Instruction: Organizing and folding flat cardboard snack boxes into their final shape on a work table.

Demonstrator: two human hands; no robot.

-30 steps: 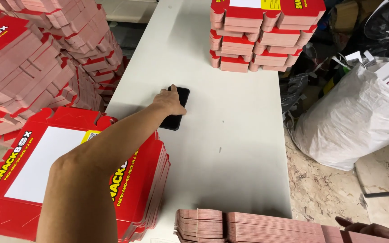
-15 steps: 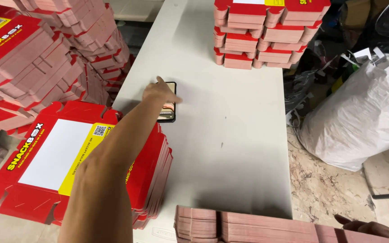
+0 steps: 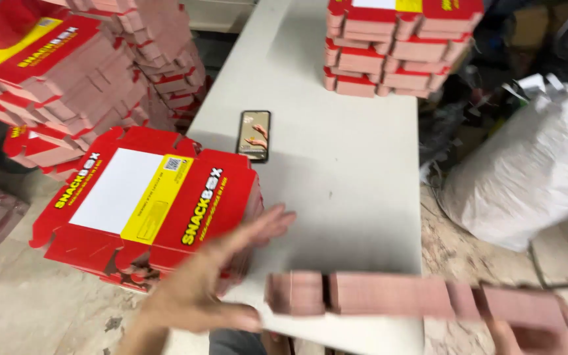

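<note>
Flat red-yellow-white carton stack (image 3: 146,204) lies beside the left hand (image 3: 215,276). Beyond it, a lit phone screen (image 3: 254,135). Folded red boxes (image 3: 399,43) stand farthest.

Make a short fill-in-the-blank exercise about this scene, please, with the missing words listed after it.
1. The phone lies flat on the white ____, its screen lit.
2. The left hand is open, beside the stack of flat ____ cartons with yellow and white panels.
3. The right hand is at the end of a long pink ____ of cardboard blanks at the near table edge.

Missing words: table; red; stack
</note>
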